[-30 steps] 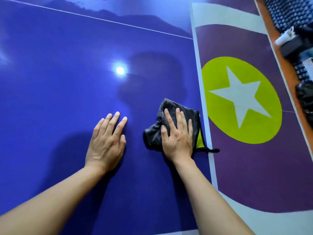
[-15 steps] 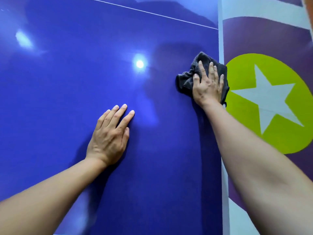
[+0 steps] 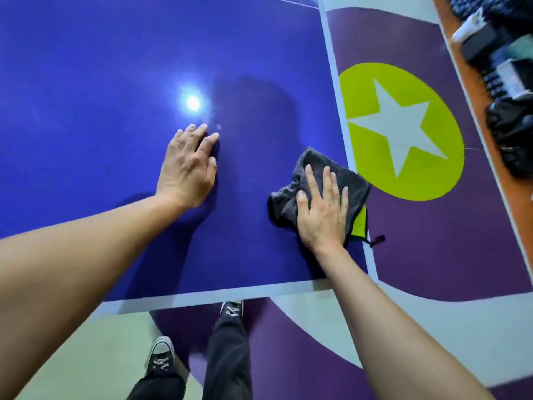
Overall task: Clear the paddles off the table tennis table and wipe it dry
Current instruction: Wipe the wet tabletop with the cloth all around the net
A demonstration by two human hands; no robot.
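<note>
The blue table tennis table (image 3: 101, 116) fills the upper left, glossy, with a white line along its near and right edges. My right hand (image 3: 323, 209) presses flat, fingers straight, on a crumpled dark grey cloth (image 3: 314, 171) with a yellow-green underside, close to the table's right edge near its front corner. My left hand (image 3: 187, 166) rests flat on the bare blue surface, left of the cloth. No paddles are in view.
Beyond the table's right edge lies a purple floor with a yellow-green circle and white star (image 3: 398, 131). Dark equipment and a white item (image 3: 507, 82) lie along an orange strip at the far right. My legs and sneakers (image 3: 161, 356) stand below the table's near edge.
My right hand has dragged the cloth back toward me along the right edge. The view has tipped down, so the table's near edge and my feet now show.
</note>
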